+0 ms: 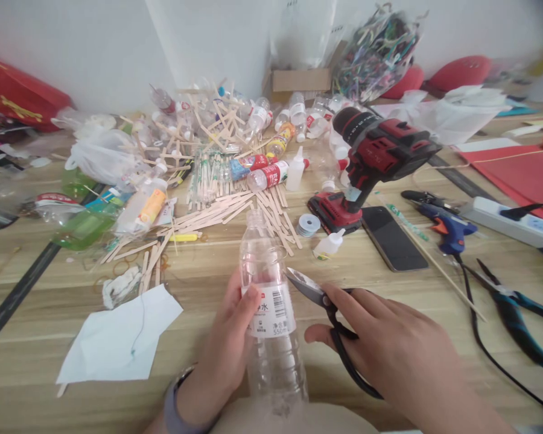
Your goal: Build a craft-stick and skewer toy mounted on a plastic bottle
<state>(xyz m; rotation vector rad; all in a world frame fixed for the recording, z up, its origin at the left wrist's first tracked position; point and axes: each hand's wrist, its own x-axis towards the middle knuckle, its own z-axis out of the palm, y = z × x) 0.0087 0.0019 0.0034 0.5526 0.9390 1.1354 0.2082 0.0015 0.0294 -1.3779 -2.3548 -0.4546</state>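
Note:
My left hand point(226, 343) is closed around a clear plastic water bottle point(271, 361), its thumb pressed on the white label. The bottle stands nearly upright with its neck away from me; no cap shows on it. In my right hand point(384, 337) is a pair of scissors point(339, 325) with black handles. The blades look closed together, and their tips point at the bottle's shoulder, close beside its right side. Whether the tips touch the plastic I cannot tell. The bottle's lower end is partly out of sight near my lap.
Behind the bottle lie wooden craft sticks point(208, 214) and several other bottles. A red cordless drill point(380, 150) stands to the right, near a phone point(394, 238), a blue glue gun point(447, 226), pliers point(516, 313) and a power strip point(511, 220). White paper point(117, 343) lies left.

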